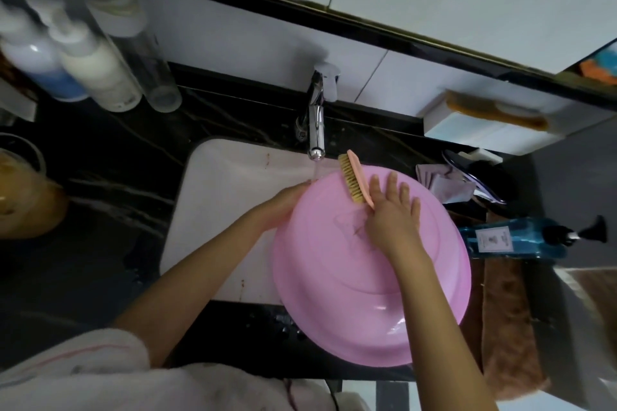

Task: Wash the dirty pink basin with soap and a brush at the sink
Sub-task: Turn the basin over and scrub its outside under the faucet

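Right hand [394, 213], fingers splayed, is thumb-pinching a pink-backed tan-bristled brush [354, 180] on the upturned round pink plastic basin [350, 277]; left hand [287, 202] is gripping its rim. Blue bottle [527, 250] label: unreadable.

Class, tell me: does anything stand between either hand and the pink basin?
Nothing visible does. The left hand grips the pink basin at its rim; the right hand lies on its surface, holding the brush against it.
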Available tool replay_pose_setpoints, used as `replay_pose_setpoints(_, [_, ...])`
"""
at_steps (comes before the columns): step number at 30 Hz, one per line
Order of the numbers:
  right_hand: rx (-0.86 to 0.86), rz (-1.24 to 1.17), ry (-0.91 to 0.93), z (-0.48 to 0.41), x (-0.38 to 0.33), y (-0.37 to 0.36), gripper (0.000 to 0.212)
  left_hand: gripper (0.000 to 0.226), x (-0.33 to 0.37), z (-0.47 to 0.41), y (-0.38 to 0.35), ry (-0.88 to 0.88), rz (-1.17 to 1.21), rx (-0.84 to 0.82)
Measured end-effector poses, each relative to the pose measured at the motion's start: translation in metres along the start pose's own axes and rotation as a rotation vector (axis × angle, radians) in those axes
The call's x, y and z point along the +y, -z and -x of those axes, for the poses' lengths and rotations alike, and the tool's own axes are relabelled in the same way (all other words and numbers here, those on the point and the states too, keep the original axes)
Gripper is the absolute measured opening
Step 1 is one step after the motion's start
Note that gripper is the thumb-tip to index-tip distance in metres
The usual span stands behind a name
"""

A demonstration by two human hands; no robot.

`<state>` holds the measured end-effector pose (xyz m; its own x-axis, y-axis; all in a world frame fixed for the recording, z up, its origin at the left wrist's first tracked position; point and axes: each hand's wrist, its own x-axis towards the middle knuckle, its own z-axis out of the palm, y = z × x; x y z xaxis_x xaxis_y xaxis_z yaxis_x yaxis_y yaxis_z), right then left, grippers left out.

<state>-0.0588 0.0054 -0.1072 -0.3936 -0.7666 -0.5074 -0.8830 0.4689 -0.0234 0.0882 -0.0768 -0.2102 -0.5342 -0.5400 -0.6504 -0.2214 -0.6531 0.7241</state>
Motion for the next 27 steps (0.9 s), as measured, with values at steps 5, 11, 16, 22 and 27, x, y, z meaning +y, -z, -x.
replay_pose_setpoints(5, [0.023, -0.016, 0.005, 0.002, 0.002, 0.000, 0.075, 0.017, -0.044, 0.017, 0.027, -0.212, -0.091, 0.428])
replay_pose_setpoints(11, [0.059, -0.092, 0.048, 0.013, 0.015, -0.007, 0.066, 0.047, -0.050, 0.020, 0.005, 0.169, 0.172, 0.202])
replay_pose_setpoints(16, [-0.017, -0.187, 0.199, 0.009, 0.023, 0.002, 0.061, 0.044, -0.040, 0.040, 0.022, 0.077, 0.174, 0.396])
replay_pose_setpoints(22, [-0.012, -0.313, 0.404, 0.003, 0.013, 0.012, 0.053, 0.038, -0.032, 0.082, 0.062, 0.024, 0.258, 0.563])
replay_pose_setpoints(27, [-0.106, -0.303, 0.330, -0.007, 0.031, 0.006, 0.053, 0.047, -0.033, 0.117, 0.092, 0.063, 0.298, 0.745])
